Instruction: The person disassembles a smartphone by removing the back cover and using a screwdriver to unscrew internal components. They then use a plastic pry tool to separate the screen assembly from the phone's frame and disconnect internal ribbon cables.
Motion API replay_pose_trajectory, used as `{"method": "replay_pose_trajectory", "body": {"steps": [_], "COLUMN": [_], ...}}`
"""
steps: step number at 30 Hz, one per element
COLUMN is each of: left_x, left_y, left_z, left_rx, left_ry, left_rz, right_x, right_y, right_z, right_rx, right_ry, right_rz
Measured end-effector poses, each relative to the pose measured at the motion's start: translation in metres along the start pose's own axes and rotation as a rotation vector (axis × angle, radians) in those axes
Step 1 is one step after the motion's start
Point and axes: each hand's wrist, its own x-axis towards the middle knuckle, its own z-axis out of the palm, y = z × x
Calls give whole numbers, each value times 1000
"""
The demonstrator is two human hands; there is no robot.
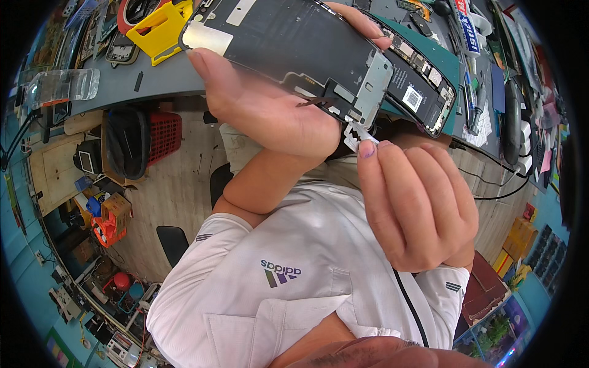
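My left hand (264, 113) is closed around the edges of a phone screen panel (288, 43), its thumb at the left end and its fingers over the far edge. The panel's dark back, with metal plates and a ribbon cable (319, 100), faces up. Between the thumb and fingertips of my right hand (420, 196) is a small silver blade with a notched cutout, apparently a razor blade (351, 136). The blade meets the panel's near right corner. Behind the panel, an opened phone body (423, 92) shows its battery and circuit board; the panel partly hides it.
A green mat (453, 58) lies under the phone body. A yellow plastic holder (161, 34) and a clear plastic piece (70, 83) are on the left. A glue tube (467, 34) and several tools lie right. A red basket (164, 138) stands on the floor, left.
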Motion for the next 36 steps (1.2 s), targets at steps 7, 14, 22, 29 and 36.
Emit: {"method": "replay_pose_trajectory", "body": {"steps": [7, 14, 22, 29, 36], "left_x": [2, 2, 2, 1, 2], "left_y": [-3, -5, -3, -1, -1], "left_z": [-1, -4, -3, -2, -2], "left_rx": [2, 17, 32, 38, 41], "left_ry": [-15, -29, -43, -40, -53], "left_rz": [1, 10, 22, 24, 37], "right_x": [2, 1, 3, 5, 6], "right_y": [2, -1, -5, -8, -10], "right_z": [4, 8, 5, 6, 7], "right_rx": [128, 99, 83, 53, 39], "right_ry": [97, 108, 70, 64, 32], "right_rz": [134, 105, 80, 79, 57]}}
